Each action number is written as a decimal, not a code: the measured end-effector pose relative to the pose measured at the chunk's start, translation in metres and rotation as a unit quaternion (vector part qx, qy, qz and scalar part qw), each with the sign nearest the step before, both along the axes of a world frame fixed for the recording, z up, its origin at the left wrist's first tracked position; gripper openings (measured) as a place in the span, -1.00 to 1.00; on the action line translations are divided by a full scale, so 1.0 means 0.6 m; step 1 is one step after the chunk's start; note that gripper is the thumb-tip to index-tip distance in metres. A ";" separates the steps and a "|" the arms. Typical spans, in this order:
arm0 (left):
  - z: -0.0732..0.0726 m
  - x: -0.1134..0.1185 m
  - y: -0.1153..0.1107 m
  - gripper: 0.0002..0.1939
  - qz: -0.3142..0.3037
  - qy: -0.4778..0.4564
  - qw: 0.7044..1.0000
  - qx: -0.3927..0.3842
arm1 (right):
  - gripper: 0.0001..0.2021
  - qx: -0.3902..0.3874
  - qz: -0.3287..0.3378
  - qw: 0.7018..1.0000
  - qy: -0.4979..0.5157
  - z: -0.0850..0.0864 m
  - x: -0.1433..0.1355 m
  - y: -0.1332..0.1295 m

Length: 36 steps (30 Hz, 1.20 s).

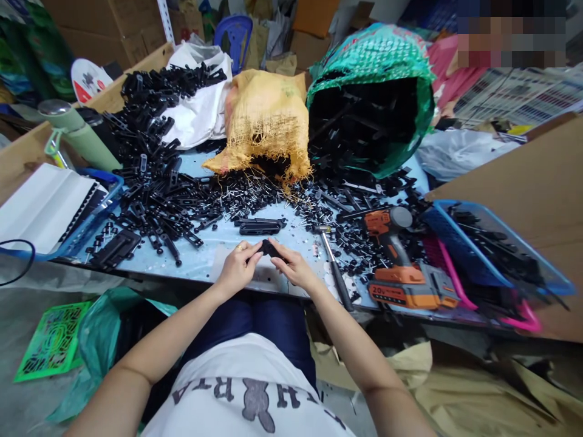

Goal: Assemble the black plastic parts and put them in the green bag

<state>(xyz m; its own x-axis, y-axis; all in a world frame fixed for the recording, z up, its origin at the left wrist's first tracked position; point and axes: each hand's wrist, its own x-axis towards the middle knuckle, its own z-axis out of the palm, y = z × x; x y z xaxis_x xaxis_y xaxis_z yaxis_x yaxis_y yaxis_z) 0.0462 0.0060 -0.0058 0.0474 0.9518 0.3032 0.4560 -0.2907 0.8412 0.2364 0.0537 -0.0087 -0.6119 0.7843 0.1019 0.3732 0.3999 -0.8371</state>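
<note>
A small black plastic part (268,248) is pinched between my two hands at the table's front edge. My left hand (239,264) grips its left side with thumb and forefinger. On the other side, my right hand (291,265) closes its fingertips on the same part. Just beyond the hands lies a short stack of long black plastic pieces (261,226). To the right of my right hand rests a hammer (334,267) with a dark handle. Loose screws (248,194) are scattered farther back.
An orange cordless drill (405,267) stands at the right, by a blue basket (478,243) of black parts. Heaped black parts (150,182) cover the left. A yellow sack (268,115) and an open green sack (371,103) stand behind. Another person (455,73) is at the upper right.
</note>
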 end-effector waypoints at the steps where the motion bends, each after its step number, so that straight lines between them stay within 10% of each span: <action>1: 0.001 0.006 0.000 -0.65 0.005 -0.006 1.000 0.010 | -0.48 0.012 -0.001 1.000 0.001 0.003 -0.003 -0.002; 6: 0.010 0.038 0.003 -0.63 0.116 -0.060 0.988 0.084 | -0.46 0.040 -0.091 0.993 0.066 0.008 -0.039 -0.028; 13: 0.010 0.037 0.014 -0.64 0.083 -0.064 0.989 0.100 | -0.44 0.073 -0.142 0.982 0.097 -0.006 -0.068 -0.054; 19: -0.038 0.031 0.007 -0.57 0.162 -0.012 0.986 -0.050 | -0.49 0.098 -0.088 0.987 -0.088 -0.017 -0.030 0.036; 23: -0.041 0.014 0.011 -0.39 0.009 0.227 0.974 0.010 | -0.51 0.197 -0.276 0.909 -0.244 0.002 0.062 0.191; 27: -0.025 0.019 0.032 -0.50 -0.217 0.381 0.898 0.046 | -0.51 0.171 -0.353 0.817 -0.423 0.014 0.140 0.311; 32: -0.013 0.021 0.032 -0.51 -0.158 0.475 0.866 0.006 | -0.64 0.167 -0.336 0.792 -0.481 0.031 0.166 0.342; 36: -0.014 0.015 0.022 -0.62 -0.110 0.491 0.863 -0.044 | -0.75 0.251 -0.367 0.761 -0.472 0.066 0.149 0.284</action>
